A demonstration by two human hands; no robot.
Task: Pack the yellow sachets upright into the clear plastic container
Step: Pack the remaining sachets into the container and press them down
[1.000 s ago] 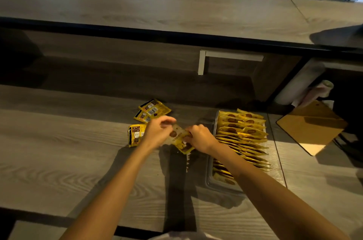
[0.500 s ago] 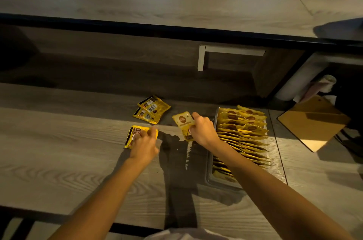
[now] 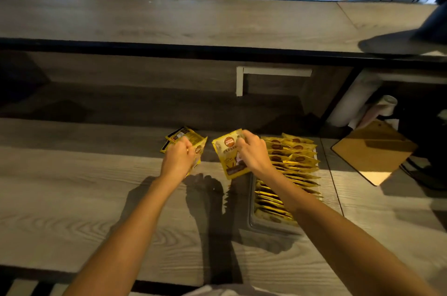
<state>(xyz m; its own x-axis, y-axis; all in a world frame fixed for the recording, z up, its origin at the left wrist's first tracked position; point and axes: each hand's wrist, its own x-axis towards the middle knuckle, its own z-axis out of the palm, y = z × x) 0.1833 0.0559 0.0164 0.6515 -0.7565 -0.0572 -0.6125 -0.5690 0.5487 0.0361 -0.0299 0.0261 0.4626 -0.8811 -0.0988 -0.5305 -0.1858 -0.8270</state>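
Two sachets are in our grip, both just left of the clear plastic container (image 3: pixel 273 226). Our right hand (image 3: pixel 254 154) pinches one yellow sachet (image 3: pixel 228 154) by its right edge, fingers curled on it, holding it face up over the bench (image 3: pixel 72 199) beside the container's far left corner. Farther left, our left hand (image 3: pixel 178 161) clasps a second sachet (image 3: pixel 200 150), right by the loose sachets (image 3: pixel 180 135). Packed sachets (image 3: pixel 296 165) stand in a leaning row inside the container.

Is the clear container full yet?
Nearly full: the clear container holds a row of yellow sachets along most of its length, bare at the near end.
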